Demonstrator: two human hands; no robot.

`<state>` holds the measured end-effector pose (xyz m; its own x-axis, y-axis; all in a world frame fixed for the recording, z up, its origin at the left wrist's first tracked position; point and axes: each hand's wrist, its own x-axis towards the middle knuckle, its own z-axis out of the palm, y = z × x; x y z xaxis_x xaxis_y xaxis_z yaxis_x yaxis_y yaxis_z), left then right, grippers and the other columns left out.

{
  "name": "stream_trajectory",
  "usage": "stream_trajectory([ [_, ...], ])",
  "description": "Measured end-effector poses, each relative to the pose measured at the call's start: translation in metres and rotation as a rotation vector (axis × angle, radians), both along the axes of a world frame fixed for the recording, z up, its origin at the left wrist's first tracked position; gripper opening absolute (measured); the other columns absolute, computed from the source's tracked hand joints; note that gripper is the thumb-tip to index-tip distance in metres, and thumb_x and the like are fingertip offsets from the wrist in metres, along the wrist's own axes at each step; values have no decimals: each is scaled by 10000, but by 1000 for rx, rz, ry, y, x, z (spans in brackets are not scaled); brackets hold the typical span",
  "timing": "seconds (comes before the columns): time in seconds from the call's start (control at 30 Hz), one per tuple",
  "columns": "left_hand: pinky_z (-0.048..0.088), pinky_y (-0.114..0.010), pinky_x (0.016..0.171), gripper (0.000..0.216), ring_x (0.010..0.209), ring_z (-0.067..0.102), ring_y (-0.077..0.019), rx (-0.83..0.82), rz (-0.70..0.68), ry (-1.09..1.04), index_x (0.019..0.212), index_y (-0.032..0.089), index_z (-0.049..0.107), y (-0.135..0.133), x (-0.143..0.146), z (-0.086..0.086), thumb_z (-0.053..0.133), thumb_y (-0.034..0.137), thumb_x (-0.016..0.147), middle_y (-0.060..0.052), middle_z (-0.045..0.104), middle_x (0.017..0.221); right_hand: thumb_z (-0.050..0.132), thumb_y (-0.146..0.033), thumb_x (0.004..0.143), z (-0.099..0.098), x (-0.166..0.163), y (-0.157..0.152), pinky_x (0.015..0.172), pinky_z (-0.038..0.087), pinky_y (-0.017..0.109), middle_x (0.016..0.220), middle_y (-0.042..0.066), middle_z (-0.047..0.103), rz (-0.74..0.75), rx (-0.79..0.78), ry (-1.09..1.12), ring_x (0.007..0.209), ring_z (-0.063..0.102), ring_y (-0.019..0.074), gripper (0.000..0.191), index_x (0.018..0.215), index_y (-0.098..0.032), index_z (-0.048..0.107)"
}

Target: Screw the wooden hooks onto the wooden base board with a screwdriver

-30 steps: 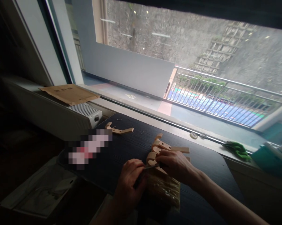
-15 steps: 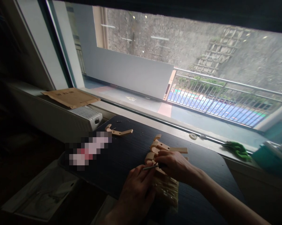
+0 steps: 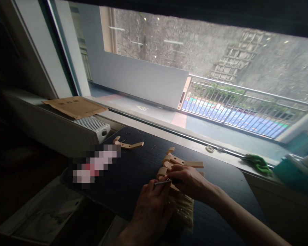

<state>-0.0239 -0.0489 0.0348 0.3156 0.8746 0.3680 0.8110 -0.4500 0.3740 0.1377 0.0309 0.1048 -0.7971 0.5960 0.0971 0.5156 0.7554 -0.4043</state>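
Our left hand [image 3: 152, 206] is now nearer the wooden hooks [image 3: 178, 159]; we can't tell its grip. Our right hand [image 3: 188, 178] holds a metal tool [image 3: 161, 183].

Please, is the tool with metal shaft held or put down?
Held: the right hand grips the tool by its dark end; the metal shaft points toward the left hand.

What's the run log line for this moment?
right hand: holding metal-shafted tool | left hand: near tool | wooden pieces: on black table
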Motion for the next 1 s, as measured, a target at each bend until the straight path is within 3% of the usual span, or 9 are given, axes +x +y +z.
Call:
stream_trajectory([
  [0.07,406,-470,896,477,1110,469,-296,26,6,24,1319,196,412,0,-1,-4,489,248,851,-71,517,1317,511,-99,814,4,3,0,732,446,242,970,52,643,-20,-4,8,860,599,151,267,1008,-207,659],
  [0.17,387,-477,916,486,1143,449,-307,73,18,76,1328,172,408,-1,-2,-7,487,274,859,-89,487,1352,539,-164,808,17,13,0,689,437,245,987,48,647,-163,0,-4,814,604,150,233,1004,-218,652],
  [0.3,378,-444,936,496,1162,432,-288,87,-9,97,1338,151,404,-2,-4,-6,487,272,865,-98,459,1376,551,-265,800,43,29,-2,520,371,218,826,-1,661,-318,-107,-168,615,557,117,193,974,-233,630],
  [0.43,373,-417,941,494,1155,427,-276,111,-21,90,1330,138,421,-1,-4,-3,497,282,864,-92,469,1369,478,-220,841,65,31,-8,559,361,214,783,-11,645,-183,-92,-255,644,539,108,181,859,-228,658],
  [0.53,362,-403,956,487,1165,422,-264,111,-22,80,1327,147,428,-1,-5,-1,497,286,866,-74,478,1366,475,-220,852,72,24,-9,560,354,212,812,0,646,-131,-57,-252,648,541,103,197,891,-226,668],
  [1.0,367,-416,953,517,1169,425,-274,94,-46,108,1352,158,390,-1,-7,-1,501,278,861,-82,458,1379,484,-198,846,75,5,1,578,355,214,772,13,645,-2,11,-375,642,544,109,205,841,-209,689],
])
